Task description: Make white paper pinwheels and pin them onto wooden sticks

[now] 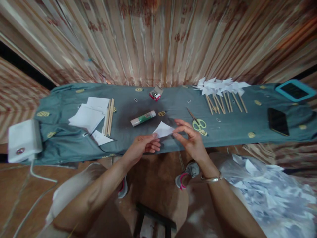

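A small folded piece of white paper (162,129) is held above the near edge of the cloth. My left hand (146,145) pinches its left corner between thumb and fingers. At the right corner, my right hand (189,137) grips the paper with thumb and fingertips. Just behind the paper lies a green and white glue stick (143,118) with its cap on. Scissors (198,123) with light green handles rest beyond my right hand. A small red open box (155,94) of shiny pins or tacks sits farther back.
Paper squares (88,115) and wooden sticks (109,117) lie left. Paper pinwheels (220,87) on sticks stand out at the back right. A black phone (278,121), a blue-framed tablet (295,90) and a white box (24,140) with a cable flank them. A bag of paper pieces (274,191) is lower right.
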Action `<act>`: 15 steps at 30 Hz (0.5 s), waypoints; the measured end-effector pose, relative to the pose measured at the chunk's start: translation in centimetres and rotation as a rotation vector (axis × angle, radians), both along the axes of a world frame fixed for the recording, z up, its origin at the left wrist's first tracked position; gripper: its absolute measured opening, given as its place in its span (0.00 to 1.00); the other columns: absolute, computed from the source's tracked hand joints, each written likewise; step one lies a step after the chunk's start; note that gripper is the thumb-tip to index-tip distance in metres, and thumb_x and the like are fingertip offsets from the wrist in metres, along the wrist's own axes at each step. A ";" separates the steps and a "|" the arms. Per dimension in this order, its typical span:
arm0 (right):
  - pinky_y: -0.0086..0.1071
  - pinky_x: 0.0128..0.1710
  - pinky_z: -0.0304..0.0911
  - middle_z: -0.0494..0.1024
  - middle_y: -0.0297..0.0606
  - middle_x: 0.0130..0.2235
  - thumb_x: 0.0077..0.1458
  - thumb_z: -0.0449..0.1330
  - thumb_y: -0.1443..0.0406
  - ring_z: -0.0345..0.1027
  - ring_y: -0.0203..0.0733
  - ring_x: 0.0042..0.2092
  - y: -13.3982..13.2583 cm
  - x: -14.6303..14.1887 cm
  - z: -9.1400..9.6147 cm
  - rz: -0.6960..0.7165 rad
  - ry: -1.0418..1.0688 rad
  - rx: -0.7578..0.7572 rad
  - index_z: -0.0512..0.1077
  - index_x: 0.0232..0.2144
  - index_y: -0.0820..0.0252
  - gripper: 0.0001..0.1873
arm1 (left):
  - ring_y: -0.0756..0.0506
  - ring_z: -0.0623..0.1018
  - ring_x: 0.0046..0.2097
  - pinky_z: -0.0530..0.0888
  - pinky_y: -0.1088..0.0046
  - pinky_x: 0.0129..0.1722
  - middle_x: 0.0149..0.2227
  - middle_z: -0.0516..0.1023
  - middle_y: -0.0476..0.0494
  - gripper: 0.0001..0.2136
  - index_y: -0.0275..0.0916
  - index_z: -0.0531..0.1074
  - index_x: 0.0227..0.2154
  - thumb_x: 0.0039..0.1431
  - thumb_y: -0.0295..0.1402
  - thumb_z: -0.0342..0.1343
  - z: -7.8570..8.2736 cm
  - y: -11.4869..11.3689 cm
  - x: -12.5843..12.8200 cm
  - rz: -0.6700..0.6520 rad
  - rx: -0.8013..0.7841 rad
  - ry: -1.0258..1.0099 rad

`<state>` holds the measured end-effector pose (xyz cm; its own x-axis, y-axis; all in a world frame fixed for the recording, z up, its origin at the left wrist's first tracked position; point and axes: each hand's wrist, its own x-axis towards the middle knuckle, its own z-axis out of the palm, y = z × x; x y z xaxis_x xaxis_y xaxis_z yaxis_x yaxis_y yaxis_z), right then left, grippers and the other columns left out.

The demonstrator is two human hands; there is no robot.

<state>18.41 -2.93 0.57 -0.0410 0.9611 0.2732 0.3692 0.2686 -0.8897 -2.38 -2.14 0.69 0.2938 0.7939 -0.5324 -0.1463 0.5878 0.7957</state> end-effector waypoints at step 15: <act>0.50 0.40 0.66 0.79 0.59 0.34 0.53 0.56 0.66 0.74 0.58 0.36 3.3 7.6 -2.9 -0.454 -0.939 -0.080 0.76 0.39 0.67 0.14 | 0.51 0.69 0.22 0.66 0.76 0.23 0.18 0.74 0.49 0.15 0.36 0.78 0.17 0.37 0.45 0.68 0.4 1.8 0.5 0.212 0.388 0.260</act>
<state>26.01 0.34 -2.29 0.1652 0.9531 0.2534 0.9726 -0.1149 -0.2019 -1.85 -0.33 1.05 0.0016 0.9753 -0.2207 0.0016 0.2207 0.9753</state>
